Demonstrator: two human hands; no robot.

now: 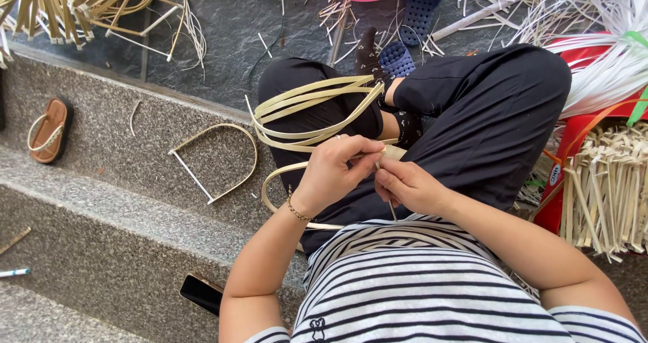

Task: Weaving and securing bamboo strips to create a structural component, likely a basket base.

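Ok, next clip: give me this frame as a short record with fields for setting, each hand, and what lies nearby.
setting: person seated on grey stone steps
left hand: pinching looped pale bamboo strips over the lap
right hand: fingers closed on a thin strip end beside the left hand
nearby left: bent strip hoop, sandal, dark phone
nearby right: bundle of cut strips
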